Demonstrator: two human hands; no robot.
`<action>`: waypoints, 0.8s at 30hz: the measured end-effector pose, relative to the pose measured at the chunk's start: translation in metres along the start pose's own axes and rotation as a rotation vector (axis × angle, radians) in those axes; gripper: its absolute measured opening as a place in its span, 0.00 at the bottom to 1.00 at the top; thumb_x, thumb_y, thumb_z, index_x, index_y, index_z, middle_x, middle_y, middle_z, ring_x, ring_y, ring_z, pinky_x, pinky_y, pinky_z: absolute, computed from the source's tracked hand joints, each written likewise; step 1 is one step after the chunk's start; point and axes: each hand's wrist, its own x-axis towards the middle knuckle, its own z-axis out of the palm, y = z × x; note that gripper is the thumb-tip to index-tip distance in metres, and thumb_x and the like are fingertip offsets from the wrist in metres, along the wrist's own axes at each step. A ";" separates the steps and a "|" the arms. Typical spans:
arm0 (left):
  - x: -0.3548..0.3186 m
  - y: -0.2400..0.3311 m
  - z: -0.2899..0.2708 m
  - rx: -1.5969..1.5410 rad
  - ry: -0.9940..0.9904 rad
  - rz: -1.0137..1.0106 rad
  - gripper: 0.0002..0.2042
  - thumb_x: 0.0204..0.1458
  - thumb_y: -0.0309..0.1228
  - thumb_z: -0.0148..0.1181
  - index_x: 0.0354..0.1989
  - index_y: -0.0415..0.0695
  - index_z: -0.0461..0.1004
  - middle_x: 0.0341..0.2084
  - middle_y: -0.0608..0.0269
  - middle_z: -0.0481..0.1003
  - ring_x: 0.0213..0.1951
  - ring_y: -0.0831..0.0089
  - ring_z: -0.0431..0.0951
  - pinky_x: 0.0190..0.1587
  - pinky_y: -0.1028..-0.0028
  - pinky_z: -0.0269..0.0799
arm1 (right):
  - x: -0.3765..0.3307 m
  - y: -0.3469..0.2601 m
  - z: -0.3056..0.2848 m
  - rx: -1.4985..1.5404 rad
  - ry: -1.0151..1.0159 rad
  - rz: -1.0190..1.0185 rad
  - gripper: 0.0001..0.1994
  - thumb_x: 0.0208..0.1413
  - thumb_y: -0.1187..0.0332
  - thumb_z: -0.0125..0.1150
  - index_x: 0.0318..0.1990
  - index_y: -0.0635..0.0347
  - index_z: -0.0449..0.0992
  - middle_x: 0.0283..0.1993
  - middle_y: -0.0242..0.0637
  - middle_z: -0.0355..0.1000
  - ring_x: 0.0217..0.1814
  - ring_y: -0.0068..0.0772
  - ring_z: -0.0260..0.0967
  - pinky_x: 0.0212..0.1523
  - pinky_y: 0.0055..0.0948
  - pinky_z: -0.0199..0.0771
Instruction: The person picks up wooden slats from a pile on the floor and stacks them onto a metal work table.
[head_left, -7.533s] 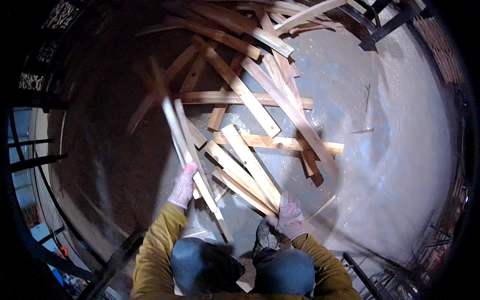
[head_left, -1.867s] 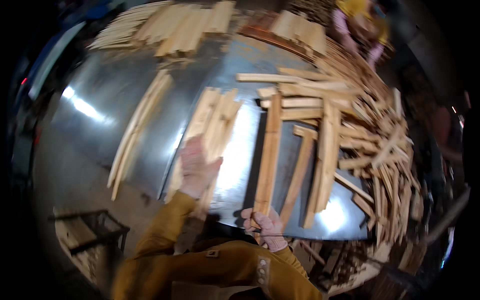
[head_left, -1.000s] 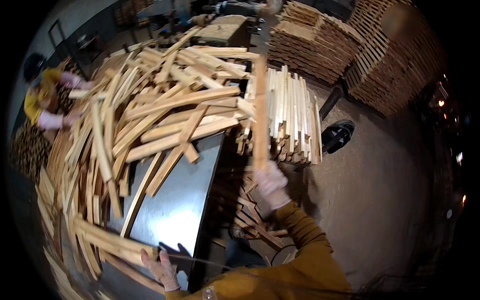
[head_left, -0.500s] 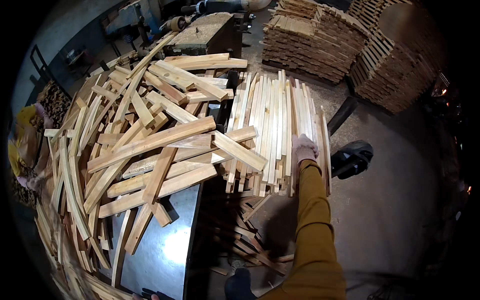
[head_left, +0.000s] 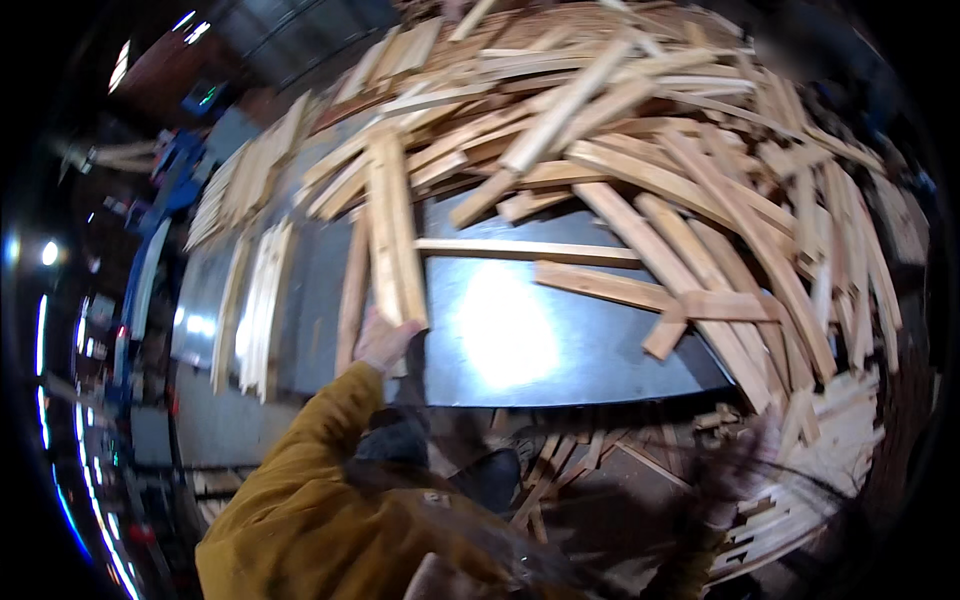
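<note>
Head view shows the left hand (head_left: 385, 338) at the near edge of the tabletop (head_left: 520, 335), fingers closed on the near end of a pair of slats (head_left: 393, 235) that lie side by side and run away from the person toward the far pile (head_left: 640, 120). Half a second ago the right arm was stretched out to a neat row of slats beside a heaped pile; now the view has swung back over the shiny metal tabletop and the left hand is the one on wood. That suggests one slat has been set down with the sorted ones and the next pick is already in hand.

The right hand (head_left: 735, 480) is a dark blur low on the right, below the near edge and over the scrap slats (head_left: 810, 500) on the floor. I cannot tell whether it is open or closed, or whether it holds anything.

Left of the held slats, a single slat (head_left: 352, 290) lies nearly parallel to them, and further left sorted bundles (head_left: 255, 300) sit along the left edge. A thin slat (head_left: 530, 250) lies crosswise in the middle, touching the held pair near their far half. Loose slats fan out over the far and right edges in a tangled heap, several overhanging the right corner.

The person's mustard sleeve (head_left: 320, 470) comes up from the lower edge toward the left hand.
</note>
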 end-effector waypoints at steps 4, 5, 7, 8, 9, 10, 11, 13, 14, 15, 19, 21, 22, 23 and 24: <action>-0.008 -0.027 -0.002 0.005 0.230 -0.277 0.32 0.43 0.41 0.65 0.54 0.33 0.63 0.42 0.46 0.74 0.42 0.57 0.76 0.48 0.63 0.70 | -0.026 -0.111 0.118 0.409 -0.504 -0.114 0.17 0.54 0.68 0.57 0.51 0.64 0.73 0.40 0.42 0.75 0.36 0.36 0.72 0.39 0.29 0.73; 0.012 -0.055 -0.006 -0.093 0.010 -0.269 0.33 0.43 0.43 0.65 0.54 0.33 0.64 0.41 0.45 0.75 0.43 0.57 0.77 0.46 0.64 0.71 | -0.033 -0.144 0.129 0.402 -0.746 0.062 0.21 0.52 0.69 0.57 0.54 0.63 0.71 0.41 0.43 0.74 0.41 0.39 0.72 0.45 0.28 0.72; 0.031 -0.106 0.009 -0.343 -0.187 -0.228 0.28 0.44 0.46 0.64 0.46 0.33 0.72 0.37 0.48 0.77 0.39 0.61 0.77 0.41 0.68 0.72 | -0.054 -0.185 0.180 0.422 -1.061 0.300 0.25 0.54 0.57 0.53 0.59 0.56 0.67 0.46 0.40 0.75 0.50 0.38 0.71 0.54 0.36 0.68; 0.011 -0.057 0.005 -0.533 -0.210 -0.257 0.27 0.42 0.45 0.64 0.45 0.36 0.73 0.34 0.54 0.77 0.34 0.65 0.76 0.38 0.67 0.72 | -0.054 -0.198 0.198 0.382 -1.125 0.293 0.27 0.54 0.56 0.54 0.61 0.57 0.64 0.48 0.42 0.73 0.51 0.39 0.70 0.54 0.37 0.68; 0.004 -0.053 0.004 -0.772 -0.207 -0.331 0.26 0.41 0.44 0.66 0.44 0.38 0.73 0.33 0.56 0.76 0.33 0.66 0.75 0.37 0.67 0.72 | -0.058 -0.221 0.215 0.384 -1.203 0.279 0.30 0.54 0.55 0.54 0.62 0.58 0.61 0.51 0.45 0.71 0.53 0.41 0.69 0.53 0.37 0.68; -0.003 -0.055 0.009 -1.022 -0.216 -0.403 0.24 0.40 0.43 0.67 0.43 0.39 0.73 0.32 0.58 0.76 0.32 0.66 0.75 0.37 0.67 0.72 | -0.065 -0.234 0.234 0.376 -1.194 0.291 0.30 0.55 0.56 0.54 0.63 0.60 0.60 0.50 0.47 0.71 0.52 0.42 0.69 0.53 0.37 0.67; -0.003 -0.086 0.009 -1.153 -0.316 -0.357 0.22 0.39 0.39 0.69 0.42 0.42 0.74 0.32 0.61 0.75 0.34 0.68 0.74 0.37 0.66 0.73 | -0.076 -0.250 0.252 0.385 -1.190 0.309 0.30 0.55 0.57 0.54 0.63 0.62 0.59 0.49 0.48 0.70 0.50 0.43 0.69 0.54 0.36 0.67; -0.022 -0.079 -0.009 -1.331 -0.593 -0.317 0.21 0.41 0.39 0.69 0.42 0.43 0.73 0.34 0.64 0.74 0.36 0.70 0.74 0.39 0.66 0.74 | -0.093 -0.269 0.267 0.360 -1.134 0.293 0.32 0.55 0.54 0.54 0.64 0.62 0.56 0.52 0.50 0.68 0.52 0.46 0.68 0.53 0.37 0.67; -0.031 -0.090 -0.007 -1.299 -0.504 -0.299 0.21 0.42 0.39 0.68 0.42 0.42 0.72 0.32 0.64 0.74 0.33 0.70 0.75 0.40 0.67 0.75 | -0.101 -0.281 0.270 0.350 -1.097 0.246 0.35 0.55 0.49 0.54 0.65 0.60 0.55 0.56 0.50 0.66 0.55 0.48 0.67 0.53 0.39 0.67; -0.028 -0.102 -0.016 -1.288 -0.653 -0.315 0.20 0.44 0.38 0.67 0.44 0.42 0.72 0.34 0.64 0.74 0.36 0.70 0.75 0.41 0.66 0.75 | -0.096 -0.299 0.256 0.427 -1.063 0.257 0.34 0.56 0.50 0.54 0.64 0.62 0.56 0.55 0.54 0.65 0.55 0.50 0.66 0.54 0.41 0.66; -0.052 -0.139 -0.045 -1.517 -0.882 -0.145 0.34 0.49 0.46 0.62 0.60 0.38 0.60 0.50 0.57 0.70 0.52 0.66 0.70 0.50 0.60 0.71 | -0.138 -0.326 0.243 0.843 -1.397 0.694 0.35 0.50 0.57 0.63 0.61 0.70 0.57 0.50 0.49 0.69 0.49 0.38 0.69 0.51 0.34 0.67; -0.062 -0.155 -0.058 -1.816 -0.944 -0.049 0.36 0.48 0.44 0.63 0.59 0.31 0.59 0.50 0.56 0.68 0.54 0.63 0.67 0.57 0.60 0.64 | -0.127 -0.350 0.229 0.801 -1.466 0.795 0.31 0.49 0.62 0.63 0.58 0.70 0.61 0.43 0.45 0.72 0.42 0.35 0.70 0.44 0.29 0.71; -0.066 -0.169 -0.068 -1.858 -1.026 -0.022 0.37 0.47 0.43 0.63 0.61 0.33 0.57 0.52 0.50 0.69 0.52 0.61 0.70 0.58 0.57 0.64 | -0.144 -0.346 0.232 0.875 -1.418 0.825 0.29 0.49 0.66 0.62 0.57 0.69 0.61 0.41 0.44 0.72 0.42 0.33 0.70 0.43 0.30 0.70; -0.075 -0.178 -0.066 -1.942 -1.118 -0.027 0.37 0.46 0.41 0.65 0.61 0.33 0.58 0.47 0.52 0.70 0.47 0.62 0.73 0.53 0.59 0.70 | -0.132 -0.346 0.222 0.864 -1.453 0.834 0.30 0.49 0.66 0.62 0.59 0.69 0.60 0.43 0.45 0.72 0.43 0.33 0.69 0.44 0.30 0.70; -0.078 -0.200 -0.070 -1.908 -1.139 -0.052 0.36 0.45 0.40 0.66 0.59 0.34 0.60 0.43 0.54 0.71 0.42 0.64 0.75 0.47 0.62 0.74 | -0.120 -0.356 0.209 0.843 -1.471 0.853 0.31 0.49 0.66 0.62 0.60 0.70 0.59 0.45 0.45 0.71 0.44 0.32 0.69 0.45 0.30 0.70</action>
